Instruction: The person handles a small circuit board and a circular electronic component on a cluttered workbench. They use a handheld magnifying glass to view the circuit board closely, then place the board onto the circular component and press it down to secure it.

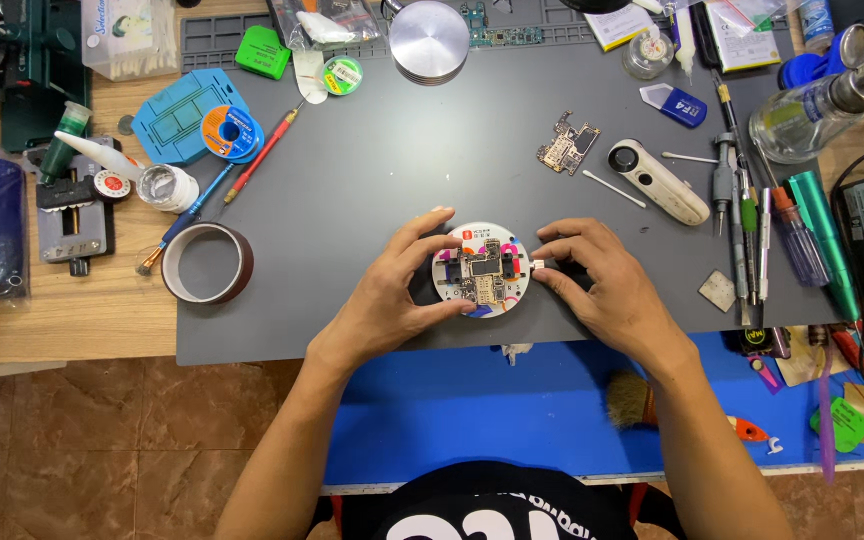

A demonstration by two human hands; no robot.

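Holder: a round white fixture (481, 270) sits near the front middle of the grey mat (372, 190) on the worktop, with a small circuit board (483, 276) clamped across its top.
Left hand: the left hand (392, 300) cups the fixture's left rim, fingers curled around it and thumb under the near edge.
Right hand: the right hand (602, 285) pinches a small white knob (538, 264) at the fixture's right side between thumb and forefinger.
Nearby: a second bare board (568, 146) and a white magnifier (657, 181) lie further back; a tape roll (207, 263) sits to the left.
Risk: over-turning the knob could probably crack the board; a loose left grip would let the fixture skid on the mat.
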